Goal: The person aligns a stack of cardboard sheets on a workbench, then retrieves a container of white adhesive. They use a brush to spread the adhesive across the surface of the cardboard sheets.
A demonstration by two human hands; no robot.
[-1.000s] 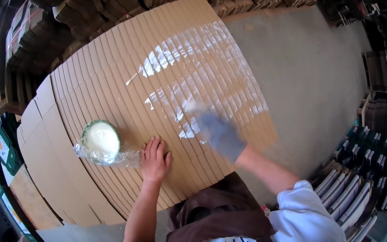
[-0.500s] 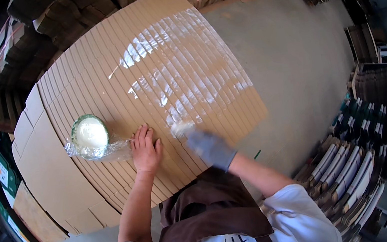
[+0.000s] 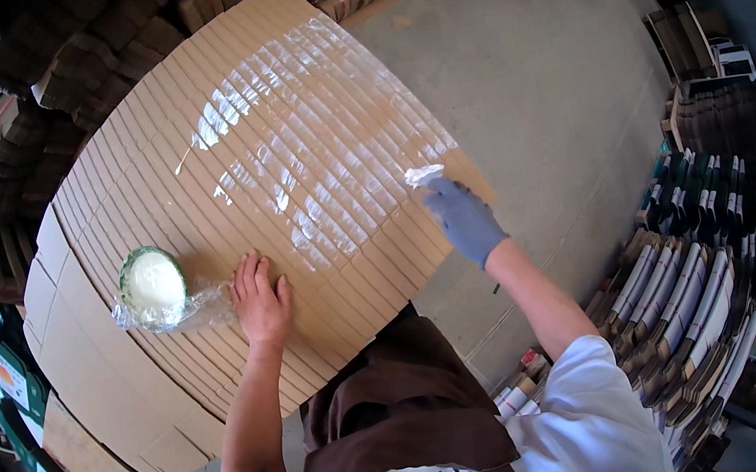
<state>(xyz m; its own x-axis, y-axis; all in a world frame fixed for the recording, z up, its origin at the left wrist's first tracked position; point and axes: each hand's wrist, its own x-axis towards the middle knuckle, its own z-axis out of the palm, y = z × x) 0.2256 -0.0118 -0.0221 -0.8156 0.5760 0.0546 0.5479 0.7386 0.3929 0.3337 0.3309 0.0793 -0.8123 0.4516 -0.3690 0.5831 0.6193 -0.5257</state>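
Note:
Many overlapping cardboard sheets (image 3: 163, 191) lie fanned out in front of me, their edges forming narrow parallel strips. White paste (image 3: 222, 112) is smeared in streaks across their far and right parts. My bare left hand (image 3: 260, 299) rests flat on the sheets, fingers a little apart, beside crumpled clear plastic film (image 3: 201, 305). Left of it stands a round green-rimmed tub (image 3: 151, 282) holding white paste. My right hand (image 3: 468, 222), in a grey glove, is closed on a small white paste-covered wad (image 3: 425, 174) near the right edge of the sheets. The wad's exact kind is unclear.
Stacked cardboard bundles (image 3: 88, 59) line the back and left. On the right, rows of bundled flat cardboard pieces (image 3: 663, 290) stand on the grey floor (image 3: 522, 85). Green-and-white boxes (image 3: 20, 377) stand at the left edge.
My right hand has swept right and away from me with the white wad, reaching the right edge of the sheets. My left hand still lies flat. The whole view has shifted slightly.

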